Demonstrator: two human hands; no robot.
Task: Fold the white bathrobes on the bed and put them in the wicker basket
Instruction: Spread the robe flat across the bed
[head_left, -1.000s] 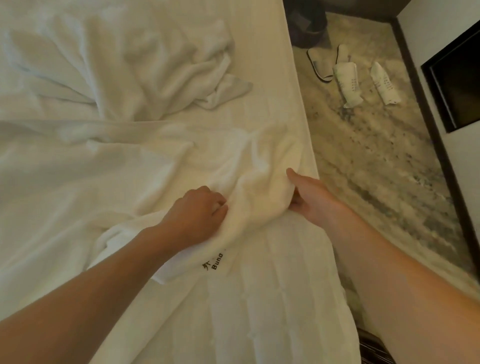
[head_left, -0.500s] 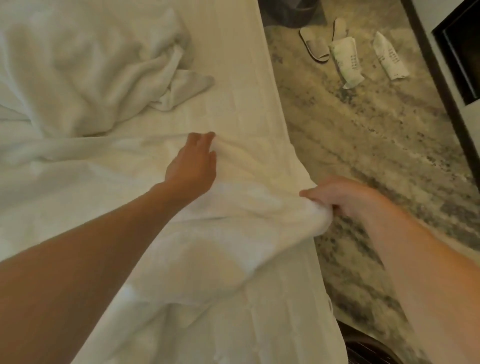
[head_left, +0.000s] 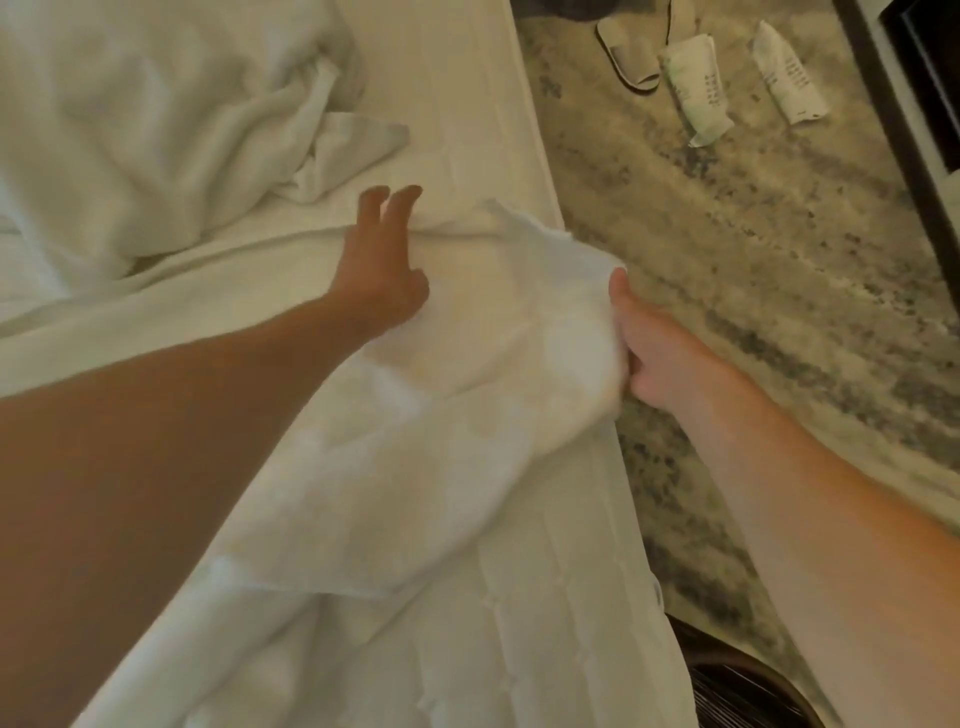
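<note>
The bathrobe (head_left: 467, 415) in work lies on the bed (head_left: 467, 104), its long axis running crosswise from the bed's left side to its right edge, where a loose fold is lifted and trails back toward the person. The left hand (head_left: 382, 280) rests palm-down on it, the fingers (head_left: 402, 208) straight, slightly spread and pointing away from the person; the cloth lies under the palm and bunches just to the right of those fingertips. The right hand (head_left: 660, 353) holds the raised fold at the bed's edge, thumb (head_left: 621, 291) up against the outer face and the other fingers curled in, pinching the fabric, so the robe sits directly left of that hand. A second, crumpled bathrobe (head_left: 182, 130) lies beyond and to the left of the left fingers, apart from them. Slippers (head_left: 628, 57) lie on the floor (head_left: 753, 286), well beyond the right hand.
</note>
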